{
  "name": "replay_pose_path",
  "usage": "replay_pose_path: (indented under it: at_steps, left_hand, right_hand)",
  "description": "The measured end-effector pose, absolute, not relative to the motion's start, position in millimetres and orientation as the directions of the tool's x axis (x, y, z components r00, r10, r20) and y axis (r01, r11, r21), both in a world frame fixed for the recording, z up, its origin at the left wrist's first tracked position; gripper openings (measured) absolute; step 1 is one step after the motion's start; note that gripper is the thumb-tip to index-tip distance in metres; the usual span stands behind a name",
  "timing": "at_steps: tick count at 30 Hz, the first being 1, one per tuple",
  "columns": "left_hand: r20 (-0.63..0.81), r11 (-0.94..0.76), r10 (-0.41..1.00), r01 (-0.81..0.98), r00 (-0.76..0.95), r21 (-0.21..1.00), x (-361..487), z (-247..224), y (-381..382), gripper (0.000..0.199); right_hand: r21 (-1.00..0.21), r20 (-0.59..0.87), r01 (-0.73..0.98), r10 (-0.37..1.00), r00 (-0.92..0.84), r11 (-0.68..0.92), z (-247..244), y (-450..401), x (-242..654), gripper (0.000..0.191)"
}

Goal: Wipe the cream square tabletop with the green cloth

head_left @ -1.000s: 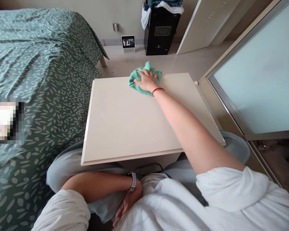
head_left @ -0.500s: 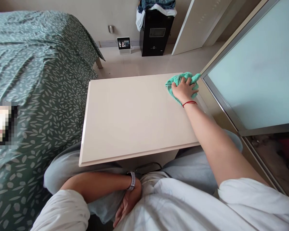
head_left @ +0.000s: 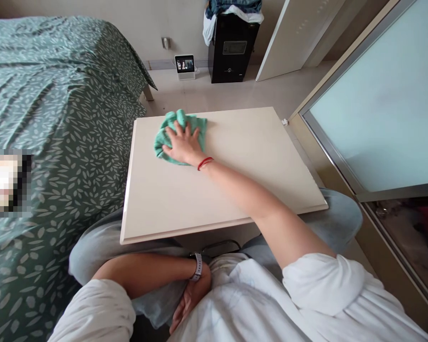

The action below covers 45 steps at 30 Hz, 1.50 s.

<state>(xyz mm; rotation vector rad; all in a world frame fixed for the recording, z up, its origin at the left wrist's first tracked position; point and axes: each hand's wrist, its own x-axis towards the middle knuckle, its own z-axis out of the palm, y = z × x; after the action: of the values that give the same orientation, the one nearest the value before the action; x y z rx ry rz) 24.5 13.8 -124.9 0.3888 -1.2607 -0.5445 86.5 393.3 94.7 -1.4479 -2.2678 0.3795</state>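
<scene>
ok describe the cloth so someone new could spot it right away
Find the cream table beside the leaf-patterned bed. Near its far left corner, the right hand lies flat on a crumpled teal cloth, the only coloured thing on the tabletop.

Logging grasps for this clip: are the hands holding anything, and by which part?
The right hand presses flat on top of the green cloth on the table, fingers spread, not gripping. The left hand rests in the lap, holding nothing.

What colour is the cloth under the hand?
The cloth is green, seen in the head view.
</scene>
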Motion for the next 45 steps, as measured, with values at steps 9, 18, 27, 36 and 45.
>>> replay_pose_path:
  at_steps: [9,18,27,36,45]
  left_hand:
    - [0.779,0.803,-0.594,0.084,0.201,0.591,23,-130,13,0.072]
    - [0.893,0.876,-0.444,-0.171,0.080,0.451,29,-150,0,0.090]
    - [0.806,0.822,-0.569,0.136,0.164,0.553,26,-141,10,0.074]
    - [0.789,0.795,-0.604,0.158,0.110,0.586,31,-140,13,0.076]
    - [0.800,0.828,-0.554,0.059,0.231,0.557,12,-159,3,0.071]
  right_hand:
    - [-0.277,0.190,0.456,0.514,-0.837,0.845,98,318,24,0.076]
    - [-0.356,0.058,0.644,0.704,-0.708,0.677,114,351,150,0.088]
    - [-0.235,-0.039,0.963,0.989,-0.142,0.129,130,335,333,0.088]
    - [-0.166,0.040,0.963,0.974,0.222,-0.213,110,269,407,0.081]
    - [-0.146,-0.028,0.985,0.995,-0.100,0.095,125,267,270,0.084]
